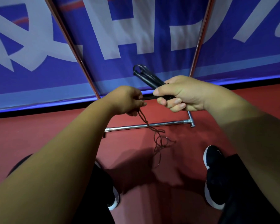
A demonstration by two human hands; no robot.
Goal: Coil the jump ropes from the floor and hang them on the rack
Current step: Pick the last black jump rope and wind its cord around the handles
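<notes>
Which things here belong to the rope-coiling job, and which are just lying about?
Job: right hand gripping black handles; left hand pinching the trailing cord; rack's chrome base bar.
Lying about: blue banner; black shoe; red floor.

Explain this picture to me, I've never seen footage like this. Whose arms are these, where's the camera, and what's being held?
There is no machine here. This is one picture from a wide-angle camera worn on a person's head, looking forward and down, so both arms are the wearer's own. The right hand grips the black handles of a jump rope, with some loops bunched at their far end. The left hand pinches the cord, which trails down into loose loops on the red floor. On the floor sits the metal base bar of a rack, whose uprights rise before a blue banner. The wearer's dark shoes show below.
</notes>
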